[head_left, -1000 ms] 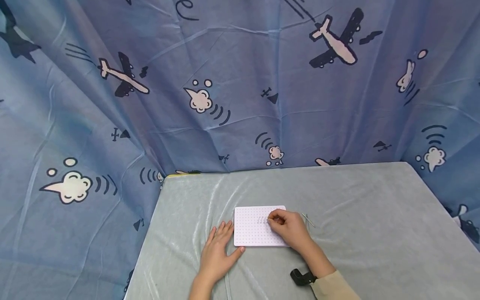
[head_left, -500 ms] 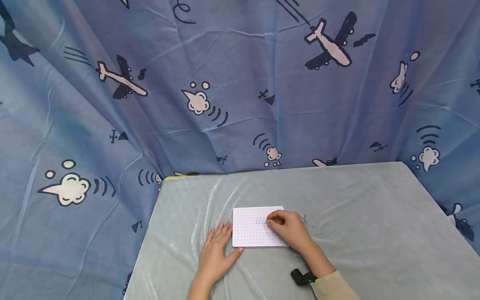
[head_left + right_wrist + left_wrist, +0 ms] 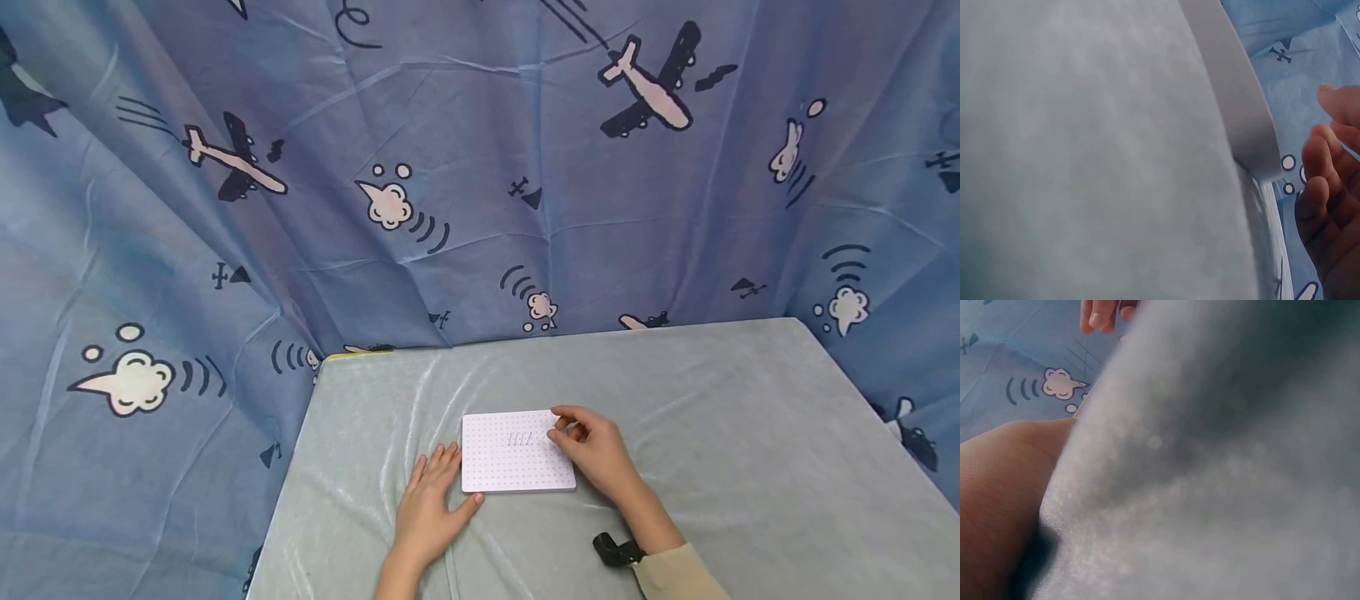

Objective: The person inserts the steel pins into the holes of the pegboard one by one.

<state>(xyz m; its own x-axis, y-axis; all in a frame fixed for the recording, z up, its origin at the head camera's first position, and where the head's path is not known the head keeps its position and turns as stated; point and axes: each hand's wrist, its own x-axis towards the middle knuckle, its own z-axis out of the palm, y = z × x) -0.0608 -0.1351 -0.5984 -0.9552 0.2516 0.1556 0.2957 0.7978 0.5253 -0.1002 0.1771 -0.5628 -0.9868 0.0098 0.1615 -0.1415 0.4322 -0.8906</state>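
Note:
A white board [image 3: 517, 467] with a grid of small dots lies on the cloth; its side [image 3: 1254, 137] shows in the right wrist view. Several thin, short upright sticks [image 3: 519, 439] form a row across its upper middle, the rightmost leaning more. Flat on the cloth, my left hand [image 3: 429, 510] has its fingers at the board's left side and its thumb near the lower left corner. My right hand [image 3: 596, 450] hovers over the board's upper right edge, thumb and forefinger parted, nothing visible between them. Its loosely bent fingers [image 3: 1319, 156] show in the right wrist view.
A grey velvety cloth [image 3: 712, 417] covers the table. Beyond the right hand, a thin dark stick [image 3: 1280, 278] lies on the cloth. A black wrist device [image 3: 617, 550] sits at the right cuff. A blue curtain [image 3: 465, 167] with printed planes hangs behind.
My right hand has moved right, off the row of sticks, and its thumb and forefinger have parted. The loose sticks beside it are now hidden in the head view. My left hand stays put.

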